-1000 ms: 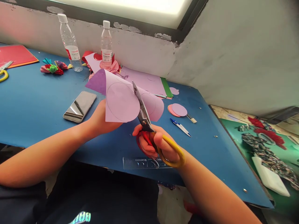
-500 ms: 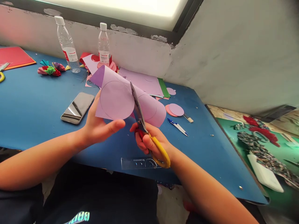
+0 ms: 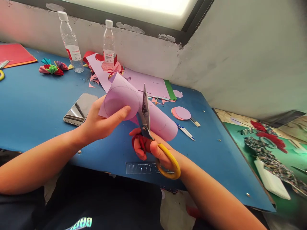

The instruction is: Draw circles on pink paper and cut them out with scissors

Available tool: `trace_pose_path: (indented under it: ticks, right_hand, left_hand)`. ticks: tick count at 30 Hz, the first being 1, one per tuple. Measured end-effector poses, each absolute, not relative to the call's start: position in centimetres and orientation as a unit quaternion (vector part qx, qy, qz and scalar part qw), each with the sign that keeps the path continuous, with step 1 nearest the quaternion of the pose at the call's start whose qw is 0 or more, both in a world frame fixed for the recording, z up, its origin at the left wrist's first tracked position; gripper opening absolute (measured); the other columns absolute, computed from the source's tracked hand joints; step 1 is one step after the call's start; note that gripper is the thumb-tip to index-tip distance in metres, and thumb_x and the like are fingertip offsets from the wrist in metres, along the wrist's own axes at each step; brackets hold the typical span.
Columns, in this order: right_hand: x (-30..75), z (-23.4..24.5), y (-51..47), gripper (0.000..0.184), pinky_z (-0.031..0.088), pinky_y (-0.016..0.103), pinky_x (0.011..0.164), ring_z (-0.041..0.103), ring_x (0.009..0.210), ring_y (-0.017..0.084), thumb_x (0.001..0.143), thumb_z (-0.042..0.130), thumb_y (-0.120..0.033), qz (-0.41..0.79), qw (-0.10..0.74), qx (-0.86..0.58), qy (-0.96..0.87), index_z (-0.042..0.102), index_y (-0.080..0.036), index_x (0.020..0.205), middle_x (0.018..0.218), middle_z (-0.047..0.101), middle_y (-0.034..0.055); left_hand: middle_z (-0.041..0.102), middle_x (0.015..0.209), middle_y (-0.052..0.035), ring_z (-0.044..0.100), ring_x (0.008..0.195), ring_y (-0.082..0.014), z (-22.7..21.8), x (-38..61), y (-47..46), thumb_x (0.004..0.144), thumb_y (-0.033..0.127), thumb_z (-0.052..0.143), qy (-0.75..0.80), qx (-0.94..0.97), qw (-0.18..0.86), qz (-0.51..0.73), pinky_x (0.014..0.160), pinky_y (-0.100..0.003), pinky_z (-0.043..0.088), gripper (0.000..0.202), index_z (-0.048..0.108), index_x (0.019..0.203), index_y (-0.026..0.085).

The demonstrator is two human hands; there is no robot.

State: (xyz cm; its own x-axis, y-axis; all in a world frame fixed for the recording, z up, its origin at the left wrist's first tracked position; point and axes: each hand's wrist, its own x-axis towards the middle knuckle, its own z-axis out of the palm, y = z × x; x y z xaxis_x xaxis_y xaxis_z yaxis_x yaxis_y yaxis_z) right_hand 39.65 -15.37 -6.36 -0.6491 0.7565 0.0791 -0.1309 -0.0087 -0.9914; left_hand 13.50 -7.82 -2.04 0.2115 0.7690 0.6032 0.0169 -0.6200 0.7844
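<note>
above the blue tabletop [image 3: 211, 166], it's the left hand [image 3: 103, 121] pinching a curled purple paper sheet [image 3: 121, 99], thumb laid across the near face, the other fingers mostly hidden behind! drawn circles show on that sheet, which hangs in the air between the two hands and bends away to the right. and look at the right hand [image 3: 153, 148], fingers curled around the red and yellow handles of the scissors [image 3: 144, 119], blades pointing up and away from the body, right at the paper; one blade stands plainly in front of it, the other partly covered. just past the left hand lies a smartphone [image 3: 75, 115], one edge hidden by the fingers. nearer the body, a clear plastic ruler [image 3: 136, 167] sits by the table edge, partly under the right hand. off to the right, a blue-and-white pen [image 3: 187, 133] rests near a purple paper disc [image 3: 183, 112] overlapping a pink one [image 3: 175, 115]. and at the back, two water bottles [image 3: 74, 57] stand upright by the wall, the right-hand one among red and pink paper scraps [image 3: 94, 80], with gathered fabric pieces [image 3: 51, 68] left of them!
</note>
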Motion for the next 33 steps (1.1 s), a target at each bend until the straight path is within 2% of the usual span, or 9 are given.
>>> trace_pose_path:
  ticks: [4, 9, 11, 13, 16, 19, 23, 29, 33]
  right_hand:
    - [39.6, -7.1, -15.4, 0.090, 0.059, 0.038, 0.078, 0.059, 0.078, 0.020, 0.119, 0.065, -0.103, 0.720, 0.323, -0.202, -0.580, 0.061, -0.027, 0.168, 0.098, 0.067, -0.0023]
    - [39.9, -7.2, -15.4, 0.082, 0.060, 0.037, 0.076, 0.059, 0.077, 0.019, 0.125, 0.058, -0.099, 0.735, 0.317, -0.172, -0.574, 0.063, -0.028, 0.167, 0.097, 0.066, -0.0025]
    - [40.2, -7.2, -15.2, 0.079, 0.058, 0.035, 0.074, 0.057, 0.076, 0.018, 0.126, 0.059, -0.096, 0.727, 0.326, -0.168, -0.580, 0.065, -0.028, 0.166, 0.096, 0.065, -0.0031]
    - [40.5, -7.2, -15.1, 0.078, 0.057, 0.034, 0.075, 0.056, 0.076, 0.018, 0.126, 0.062, -0.094, 0.718, 0.322, -0.173, -0.593, 0.065, -0.028, 0.167, 0.097, 0.065, -0.0030]
    - [40.7, -7.3, -14.9, 0.078, 0.054, 0.034, 0.077, 0.057, 0.079, 0.018, 0.124, 0.071, -0.092, 0.704, 0.303, -0.181, -0.616, 0.064, -0.027, 0.167, 0.098, 0.066, -0.0022]
    - [40.5, -7.7, -14.8, 0.076, 0.051, 0.034, 0.076, 0.056, 0.082, 0.018, 0.124, 0.074, -0.089, 0.687, 0.313, -0.178, -0.631, 0.063, -0.026, 0.166, 0.098, 0.066, -0.0013]
    - [39.8, -8.1, -14.8, 0.076, 0.048, 0.035, 0.075, 0.053, 0.082, 0.019, 0.123, 0.074, -0.090, 0.659, 0.338, -0.184, -0.646, 0.063, -0.028, 0.166, 0.097, 0.063, -0.0023]
    - [39.5, -7.4, -15.3, 0.084, 0.044, 0.038, 0.075, 0.050, 0.083, 0.022, 0.118, 0.074, -0.097, 0.625, 0.360, -0.224, -0.656, 0.064, -0.028, 0.165, 0.096, 0.058, -0.0023]
    - [39.8, -7.1, -15.2, 0.082, 0.044, 0.038, 0.074, 0.050, 0.081, 0.022, 0.117, 0.074, -0.097, 0.599, 0.361, -0.238, -0.674, 0.062, -0.031, 0.165, 0.097, 0.057, -0.0029]
  left_hand:
    - [0.083, 0.094, -0.0061, 0.079, 0.084, -0.0252, -2.2, 13.4, -7.1, 0.114, 0.065, 0.093, 0.247, 0.726, 0.318, 0.558, 0.077, -0.039, 0.073, 0.044, 0.083, 0.104, 0.023]
    - [0.082, 0.102, -0.0091, 0.078, 0.095, -0.0289, -2.8, 12.9, -5.8, 0.111, 0.045, 0.089, 0.222, 0.764, 0.173, 0.581, 0.093, -0.048, 0.072, 0.024, 0.087, 0.099, 0.024]
    - [0.080, 0.100, -0.0091, 0.076, 0.096, -0.0301, -2.7, 12.8, -5.8, 0.109, 0.046, 0.091, 0.210, 0.761, 0.187, 0.584, 0.095, -0.050, 0.072, 0.028, 0.085, 0.093, 0.025]
    - [0.080, 0.098, -0.0080, 0.075, 0.095, -0.0295, -2.5, 12.9, -6.0, 0.109, 0.051, 0.096, 0.205, 0.741, 0.267, 0.580, 0.097, -0.050, 0.072, 0.032, 0.085, 0.093, 0.025]
    - [0.077, 0.091, -0.0051, 0.072, 0.086, -0.0242, -2.4, 13.2, -6.6, 0.109, 0.063, 0.100, 0.203, 0.672, 0.423, 0.573, 0.083, -0.042, 0.068, 0.042, 0.088, 0.097, 0.025]
    - [0.077, 0.091, -0.0046, 0.071, 0.083, -0.0207, -2.7, 13.3, -7.0, 0.108, 0.069, 0.103, 0.206, 0.627, 0.494, 0.566, 0.074, -0.035, 0.063, 0.047, 0.091, 0.097, 0.025]
    - [0.082, 0.094, -0.0063, 0.074, 0.083, -0.0234, -2.7, 13.2, -7.3, 0.105, 0.072, 0.104, 0.200, 0.636, 0.505, 0.548, 0.076, -0.040, 0.066, 0.047, 0.094, 0.099, 0.026]
    - [0.073, 0.086, -0.0045, 0.066, 0.078, -0.0222, -2.1, 13.3, -7.6, 0.107, 0.070, 0.102, 0.194, 0.663, 0.466, 0.553, 0.072, -0.040, 0.059, 0.050, 0.086, 0.093, 0.025]
    - [0.075, 0.094, -0.0085, 0.077, 0.101, -0.0312, -1.8, 13.1, -7.1, 0.100, 0.071, 0.108, 0.218, 0.702, 0.370, 0.568, 0.102, -0.049, 0.071, 0.061, 0.074, 0.079, 0.025]
